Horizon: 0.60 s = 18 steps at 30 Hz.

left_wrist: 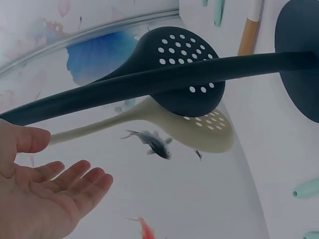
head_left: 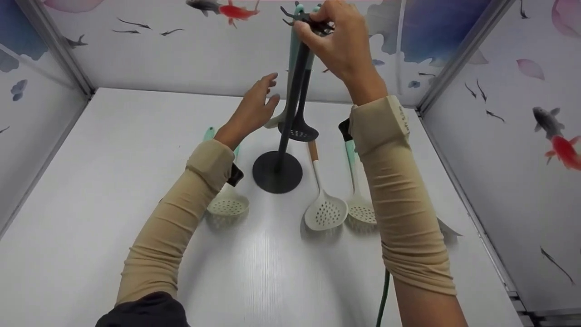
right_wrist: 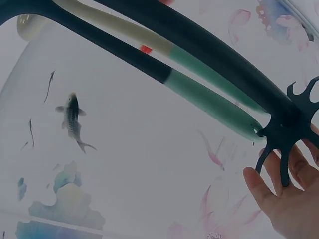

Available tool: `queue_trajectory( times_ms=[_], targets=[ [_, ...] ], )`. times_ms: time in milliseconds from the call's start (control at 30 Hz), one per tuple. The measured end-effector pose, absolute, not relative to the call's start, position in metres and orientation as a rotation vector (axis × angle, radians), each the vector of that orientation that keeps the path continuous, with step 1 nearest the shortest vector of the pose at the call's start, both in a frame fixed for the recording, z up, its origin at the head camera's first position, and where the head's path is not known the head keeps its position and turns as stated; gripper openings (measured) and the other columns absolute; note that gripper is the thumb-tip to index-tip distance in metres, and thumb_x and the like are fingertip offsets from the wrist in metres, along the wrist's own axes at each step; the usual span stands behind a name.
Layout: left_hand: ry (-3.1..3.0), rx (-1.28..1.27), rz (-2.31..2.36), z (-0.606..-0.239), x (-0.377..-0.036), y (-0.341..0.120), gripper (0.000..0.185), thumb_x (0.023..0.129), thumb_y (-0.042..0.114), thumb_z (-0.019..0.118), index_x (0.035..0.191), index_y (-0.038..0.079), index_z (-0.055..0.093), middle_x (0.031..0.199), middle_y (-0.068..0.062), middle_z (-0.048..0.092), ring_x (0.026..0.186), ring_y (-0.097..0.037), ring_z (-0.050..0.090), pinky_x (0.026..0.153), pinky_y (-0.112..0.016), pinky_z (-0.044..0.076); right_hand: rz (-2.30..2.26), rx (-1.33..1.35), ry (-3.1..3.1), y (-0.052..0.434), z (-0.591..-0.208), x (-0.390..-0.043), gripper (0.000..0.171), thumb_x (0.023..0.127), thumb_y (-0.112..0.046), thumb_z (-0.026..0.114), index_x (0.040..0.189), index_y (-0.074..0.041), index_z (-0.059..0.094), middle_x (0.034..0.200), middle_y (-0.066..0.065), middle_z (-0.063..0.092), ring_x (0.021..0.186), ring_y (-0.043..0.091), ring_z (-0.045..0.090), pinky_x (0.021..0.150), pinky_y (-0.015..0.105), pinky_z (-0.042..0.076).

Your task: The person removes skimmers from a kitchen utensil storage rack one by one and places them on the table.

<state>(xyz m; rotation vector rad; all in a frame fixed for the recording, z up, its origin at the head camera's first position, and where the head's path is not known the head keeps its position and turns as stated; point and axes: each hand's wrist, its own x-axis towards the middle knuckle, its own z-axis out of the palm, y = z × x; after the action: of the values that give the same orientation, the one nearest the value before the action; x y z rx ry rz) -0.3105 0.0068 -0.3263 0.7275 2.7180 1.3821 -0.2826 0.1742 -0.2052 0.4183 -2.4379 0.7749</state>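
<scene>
A black utensil stand (head_left: 292,104) rises from a round base on the white table. At its top, the thumb and fingers of my right hand (head_left: 342,43) hold the hooked rack (right_wrist: 288,130). From the rack hang a black slotted spoon (left_wrist: 179,47) and a cream slotted spoon (left_wrist: 209,137), both with green handles. To the left of the pole, my left hand (head_left: 255,106) is raised with spread, relaxed fingers and holds nothing. In the left wrist view its palm (left_wrist: 40,199) faces up near the cream spoon's shaft.
On the table lie a cream skimmer (head_left: 228,206) left of the base, a wooden-handled skimmer (head_left: 326,213) to the right, and a green-handled skimmer (head_left: 361,212) beside it. A grey pointed edge (head_left: 448,229) shows past the right forearm. Printed panels (head_left: 181,59) enclose the table.
</scene>
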Motion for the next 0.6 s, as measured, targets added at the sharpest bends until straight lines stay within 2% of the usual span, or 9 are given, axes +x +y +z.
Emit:
queue_trajectory(
  times_ms=[167,300,400,600],
  targets=[
    [2.678,0.735,1.535,-0.323,-0.312,0.011,0.051,0.100,0.017,0.037,0.148,0.010,0.019,0.148,-0.009,0.035,0.137,-0.022,0.033,0.111,-0.030,0.029,0.989,0.533,-2.432,0.177,-0.206,-0.285,0.030,0.090,-0.024,0.059,0.110,-0.002,0.062,0.111,0.010,0.060,0.098,0.014,0.059,0.089,0.018,0.047],
    [2.640,0.778,1.665,-0.323,-0.314,0.013,0.049,0.100,0.015,0.038,0.146,0.011,0.024,0.143,-0.008,0.043,0.135,-0.018,0.038,0.109,-0.028,0.032,1.109,0.567,-2.442,0.184,-0.206,-0.288,0.028,0.090,-0.018,0.058,0.114,-0.006,0.063,0.112,0.009,0.062,0.096,0.016,0.063,0.087,0.022,0.049],
    [2.634,0.811,1.768,-0.324,-0.315,0.014,0.045,0.099,0.014,0.041,0.143,0.010,0.032,0.133,-0.009,0.051,0.127,-0.017,0.046,0.106,-0.026,0.035,1.109,0.555,-2.475,0.189,-0.205,-0.290,0.029,0.091,-0.017,0.054,0.118,-0.009,0.062,0.115,0.007,0.062,0.095,0.017,0.063,0.087,0.021,0.046],
    [2.682,0.749,1.855,-0.325,-0.314,0.012,0.033,0.096,0.010,0.047,0.128,0.006,0.048,0.114,-0.010,0.057,0.106,-0.016,0.055,0.096,-0.024,0.044,1.073,0.623,-2.527,0.201,-0.201,-0.289,0.034,0.092,-0.014,0.046,0.123,-0.012,0.060,0.122,0.006,0.058,0.109,0.018,0.053,0.099,0.024,0.033]
  ],
)
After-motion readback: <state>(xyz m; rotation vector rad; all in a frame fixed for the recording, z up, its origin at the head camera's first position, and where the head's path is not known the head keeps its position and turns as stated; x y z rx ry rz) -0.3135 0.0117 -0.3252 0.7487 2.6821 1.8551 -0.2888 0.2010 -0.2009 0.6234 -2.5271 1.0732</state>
